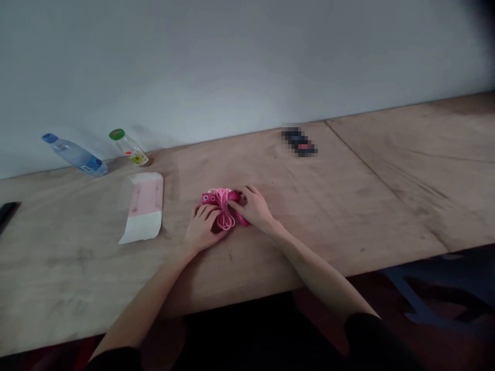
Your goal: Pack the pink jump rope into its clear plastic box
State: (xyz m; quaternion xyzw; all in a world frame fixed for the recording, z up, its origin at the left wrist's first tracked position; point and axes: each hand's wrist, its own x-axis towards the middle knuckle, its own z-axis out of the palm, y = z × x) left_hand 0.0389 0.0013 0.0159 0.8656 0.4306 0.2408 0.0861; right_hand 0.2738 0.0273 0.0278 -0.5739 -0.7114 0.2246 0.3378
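Note:
A pink jump rope (226, 219) lies bundled on the wooden table, its cord looped together in a coil. One dark pink handle (209, 198) with a round-eyed animal face sticks out at the left of the coil. My left hand (203, 226) closes around the lower left side of the bundle, fingers curled against the cord and handle. From the right, my right hand (253, 207) grips the other side, its thumb on the cord and its fingers over the second dark pink handle (242, 218). The fingers partly hide both handles.
A flattened pink and white card package (147, 198) lies to the left. Behind it are a clear blue-capped bottle (75, 155) and a green-lidded jar (129, 148) near the wall. A blurred dark object (299, 141) lies back right; a black item (7, 211) is far left.

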